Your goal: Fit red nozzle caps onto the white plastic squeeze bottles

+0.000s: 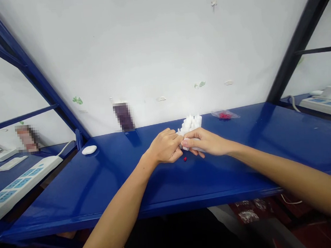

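Observation:
My right hand is closed around a small white plastic bottle, which lies sideways with much of it covered by the fingers. My left hand is curled up against the bottle's end; its fingertips are turned away, so what they pinch is hidden. Just below the hands lies a small red piece on the blue table. Right behind them stands a cluster of several white bottles with narrow tips, partly covered by my hands.
Near the wall a clear plastic bag holds red pieces. A white rounded case sits at the table's left, and a blurred dark upright object leans on the wall. Beyond the left frame post is a white power strip.

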The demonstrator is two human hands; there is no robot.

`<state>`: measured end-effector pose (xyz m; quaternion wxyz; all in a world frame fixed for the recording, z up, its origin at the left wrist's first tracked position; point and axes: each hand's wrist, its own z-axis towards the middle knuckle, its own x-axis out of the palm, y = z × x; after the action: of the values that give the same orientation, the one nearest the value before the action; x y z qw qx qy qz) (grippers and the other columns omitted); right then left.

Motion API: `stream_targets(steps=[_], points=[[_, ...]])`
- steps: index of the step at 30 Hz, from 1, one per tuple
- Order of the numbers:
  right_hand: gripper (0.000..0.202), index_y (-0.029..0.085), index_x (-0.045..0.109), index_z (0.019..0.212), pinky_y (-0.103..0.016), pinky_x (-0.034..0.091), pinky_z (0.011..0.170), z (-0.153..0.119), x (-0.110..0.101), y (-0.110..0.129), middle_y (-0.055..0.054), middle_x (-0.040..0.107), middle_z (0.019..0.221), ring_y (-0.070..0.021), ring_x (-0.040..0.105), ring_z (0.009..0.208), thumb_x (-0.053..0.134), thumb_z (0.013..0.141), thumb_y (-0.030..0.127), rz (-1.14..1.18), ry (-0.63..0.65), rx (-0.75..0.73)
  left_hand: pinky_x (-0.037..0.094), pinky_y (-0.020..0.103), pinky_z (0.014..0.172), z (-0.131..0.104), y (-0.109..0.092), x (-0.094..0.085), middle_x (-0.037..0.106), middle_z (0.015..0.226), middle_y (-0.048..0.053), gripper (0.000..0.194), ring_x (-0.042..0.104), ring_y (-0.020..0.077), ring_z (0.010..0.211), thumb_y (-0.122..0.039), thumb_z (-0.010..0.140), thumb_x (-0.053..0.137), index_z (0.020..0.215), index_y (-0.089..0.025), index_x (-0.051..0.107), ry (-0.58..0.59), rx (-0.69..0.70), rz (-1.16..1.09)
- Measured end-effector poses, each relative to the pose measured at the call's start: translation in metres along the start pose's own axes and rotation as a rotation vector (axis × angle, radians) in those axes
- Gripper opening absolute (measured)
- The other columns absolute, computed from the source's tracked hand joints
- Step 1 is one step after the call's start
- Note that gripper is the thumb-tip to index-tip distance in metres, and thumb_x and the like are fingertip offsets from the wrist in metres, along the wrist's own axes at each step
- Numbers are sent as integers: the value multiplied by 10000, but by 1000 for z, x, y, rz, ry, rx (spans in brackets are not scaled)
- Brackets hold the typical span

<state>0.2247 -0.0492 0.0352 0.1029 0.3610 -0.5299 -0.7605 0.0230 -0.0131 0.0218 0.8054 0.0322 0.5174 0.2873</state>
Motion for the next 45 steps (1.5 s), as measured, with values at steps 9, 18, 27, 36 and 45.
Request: stream_targets(steps=[9,18,27,36,45], points=[[397,168,576,738,-223,376,440,1,12,7,47,508,561,-78,485,423,527,914,521,-50,-135,-48,348,370,633,2,4,-1,533,605,44,236,451,194,590,-297,863,332,688,-211,465,-68,-31,61],[380,164,616,623,-225,311,422,-2,6,22,48,473,449,-79,446,403,614,859,461,-243,-249,-107,339,373,629,12,-2,-3,498,605,45,353,425,197,598,-311,924,229,677,-213,461,-217,13,87],[357,179,633,615,-245,335,398,-24,-7,30,31,515,449,-98,470,387,674,813,473,-206,-306,-102,330,343,571,-34,48,-16,394,537,19,243,375,188,551,-204,832,310,592,-237,320,-367,-412,10],[439,224,689,1173,-412,502,834,-16,-30,-5,-79,723,1132,-298,672,983,661,831,499,-544,-406,-116,470,312,771,-46,50,6,660,855,51,253,599,178,820,-194,930,350,910,-171,602,-167,-543,-162],[395,213,636,1147,-408,480,859,-16,-24,-30,-96,702,1127,-268,657,978,583,891,509,-640,-406,-183,487,319,731,-36,24,21,678,904,26,185,609,175,791,-239,934,455,1068,-209,579,30,-542,-359]])
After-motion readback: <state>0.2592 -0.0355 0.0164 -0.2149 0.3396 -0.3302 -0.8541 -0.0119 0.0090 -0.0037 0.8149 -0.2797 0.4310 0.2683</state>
